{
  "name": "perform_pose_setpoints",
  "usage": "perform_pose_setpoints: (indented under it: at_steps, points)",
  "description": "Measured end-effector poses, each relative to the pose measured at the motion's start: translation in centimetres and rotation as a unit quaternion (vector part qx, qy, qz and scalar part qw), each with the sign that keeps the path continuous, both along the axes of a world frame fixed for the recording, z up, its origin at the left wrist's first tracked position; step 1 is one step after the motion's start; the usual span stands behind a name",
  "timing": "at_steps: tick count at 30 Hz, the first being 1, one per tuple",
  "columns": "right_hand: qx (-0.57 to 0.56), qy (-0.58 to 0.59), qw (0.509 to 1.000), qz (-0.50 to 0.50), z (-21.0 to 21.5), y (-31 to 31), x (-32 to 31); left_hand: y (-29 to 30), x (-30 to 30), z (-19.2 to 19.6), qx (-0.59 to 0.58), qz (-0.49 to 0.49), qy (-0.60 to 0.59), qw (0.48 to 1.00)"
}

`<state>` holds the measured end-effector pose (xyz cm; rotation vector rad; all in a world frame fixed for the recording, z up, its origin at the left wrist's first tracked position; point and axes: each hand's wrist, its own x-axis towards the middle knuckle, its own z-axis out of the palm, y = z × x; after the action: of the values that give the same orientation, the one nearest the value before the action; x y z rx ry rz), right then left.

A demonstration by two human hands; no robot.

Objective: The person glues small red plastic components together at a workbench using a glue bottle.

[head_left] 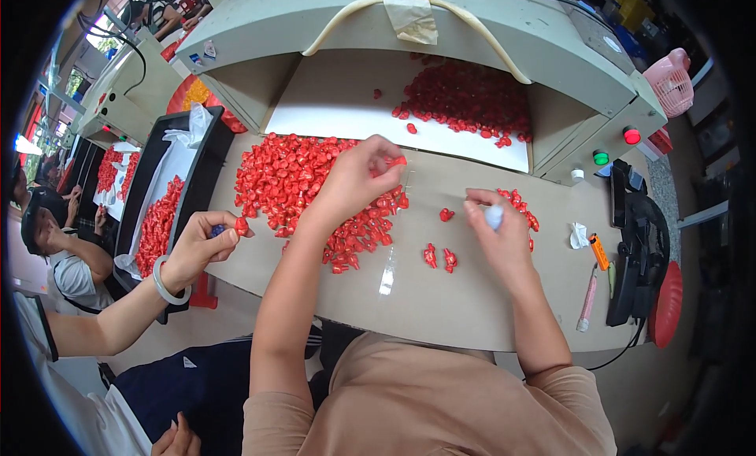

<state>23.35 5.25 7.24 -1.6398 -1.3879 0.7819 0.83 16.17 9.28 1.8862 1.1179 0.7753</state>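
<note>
My left hand [358, 179] is over the right side of a large heap of small red plastic pieces [287, 172]. Its thumb and fingers pinch one red piece [400, 161]. To the right, my right hand [504, 239] is partly closed around a rounded, pale blue-white object [494, 216]; what that is I cannot make out. A loose red piece [446, 214] lies just left of this hand, and two red figure-like pieces [439, 257] lie nearer me. Beyond its fingers, a smaller group of red pieces [520, 204] is partly hidden.
A grey machine [583, 117] arches over white sheeting with more red pieces [472, 98]. At left, a co-worker's hand [201, 247] holds a red piece beside a black tray [206, 153]. An orange lighter [599, 252], a pink tool [587, 298] and black equipment [642, 259] lie right.
</note>
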Motion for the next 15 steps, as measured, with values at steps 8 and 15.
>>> perform_pose_setpoints:
  at_steps: [8, 15]
  points:
    - [-0.022, 0.086, 0.987, 0.135, 0.6, -2.1, 0.0, -12.0, -1.5, -5.2, -0.347, 0.029, -0.562, 0.750]
    - [0.052, 0.222, 0.953, 0.198, 0.9, -3.1, -1.4, -14.6, -1.1, -8.3, -0.385, 0.047, -0.612, 0.689]
